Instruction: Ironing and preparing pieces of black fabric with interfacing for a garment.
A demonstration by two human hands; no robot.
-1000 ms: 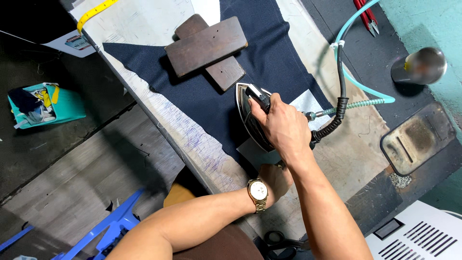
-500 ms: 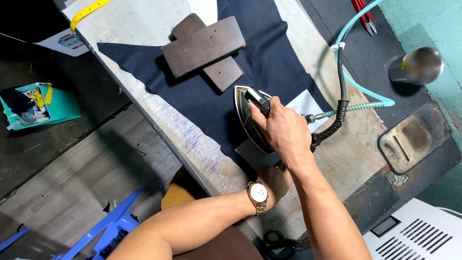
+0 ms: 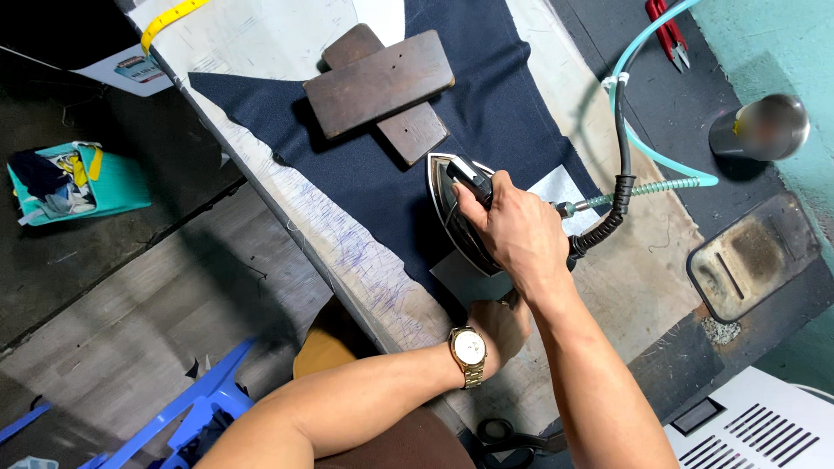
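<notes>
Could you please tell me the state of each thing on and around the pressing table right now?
Iron: flat on the navy cloth, gripped by the right hand.
Navy cloth: spread flat on the table.
Wooden blocks: crossed, resting on the cloth.
Left hand: on the table edge, partly hidden.
Iron rest: unoccupied.
Yellow tape measure: lying loose.

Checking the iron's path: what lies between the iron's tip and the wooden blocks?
In the head view, only flat navy cloth lies between the iron and the wooden blocks; the right hand holds the iron.
</notes>
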